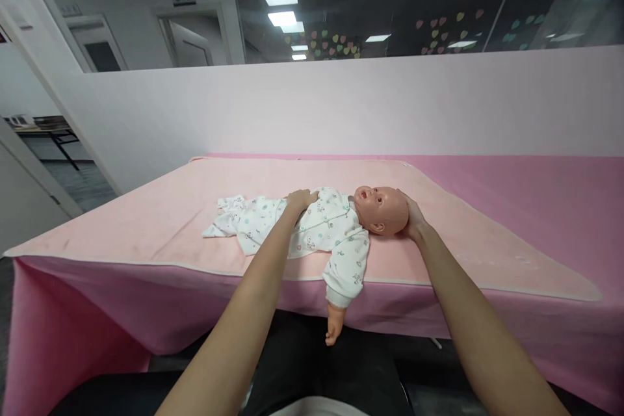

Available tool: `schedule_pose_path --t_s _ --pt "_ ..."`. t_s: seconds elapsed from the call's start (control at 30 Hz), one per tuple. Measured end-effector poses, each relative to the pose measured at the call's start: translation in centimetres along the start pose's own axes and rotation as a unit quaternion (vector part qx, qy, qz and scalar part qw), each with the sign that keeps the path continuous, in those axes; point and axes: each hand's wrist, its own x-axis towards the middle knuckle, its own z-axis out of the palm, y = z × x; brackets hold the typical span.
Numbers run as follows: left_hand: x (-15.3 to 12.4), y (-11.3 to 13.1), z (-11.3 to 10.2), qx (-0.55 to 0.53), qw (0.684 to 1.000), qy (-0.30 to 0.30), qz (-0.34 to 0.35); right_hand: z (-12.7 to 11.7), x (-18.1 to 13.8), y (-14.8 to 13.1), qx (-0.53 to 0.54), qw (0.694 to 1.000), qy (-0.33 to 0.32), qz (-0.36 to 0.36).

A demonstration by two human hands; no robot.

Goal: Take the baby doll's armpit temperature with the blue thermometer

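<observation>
A baby doll [336, 224] in a white printed outfit lies on its back on the peach mat, head to the right and legs to the left. Its bald head [390, 211] is cradled from behind by my right hand [414, 214], whose fingers are partly hidden by the head. Across the doll's belly, my left hand [302, 199] holds the torso, its fingertips hard to make out. The doll's near arm [336, 322] hangs over the front edge, with the small hand poking out of the cuff.
The peach mat [166, 208] covers much of a table draped in a pink cloth [560, 208]. Behind it stands a white half wall [341, 110] with dark glass above. A doorway with a desk [49, 130] is at far left. My lap [326, 370] is below the front edge.
</observation>
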Motion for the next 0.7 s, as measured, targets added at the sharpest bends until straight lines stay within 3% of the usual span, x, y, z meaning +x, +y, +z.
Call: schedule_pose_path --t_s 0.17,0.7 --pt "0.45 -0.08 0.23 -0.004 1.000 -0.001 -0.014 -0.95 0.32 0.39 0.053 0.999 -0.001 0.012" --pt "0.22 -0.15 0.15 0.000 1.000 0.021 -0.005 -0.45 0.37 0.28 0.043 0.998 -0.035 0.014"
